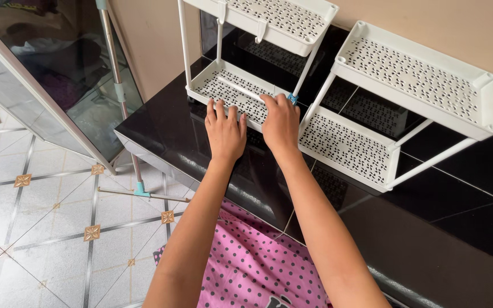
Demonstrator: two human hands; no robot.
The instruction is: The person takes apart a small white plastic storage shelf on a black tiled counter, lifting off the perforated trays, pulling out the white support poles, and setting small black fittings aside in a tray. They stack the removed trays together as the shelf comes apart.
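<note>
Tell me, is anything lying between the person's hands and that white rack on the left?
Nothing visible does. Both the left hand and the right hand already rest on the front rim of the left white rack's lower shelf. A loose white rod lies on that shelf, beyond the fingers.

Both hands — left hand, right hand — on white rack.

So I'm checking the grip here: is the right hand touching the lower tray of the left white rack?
Touching. In the head view the right hand lies on the front rim of the lower tray, fingers curled over its edge with no gap showing.
</note>
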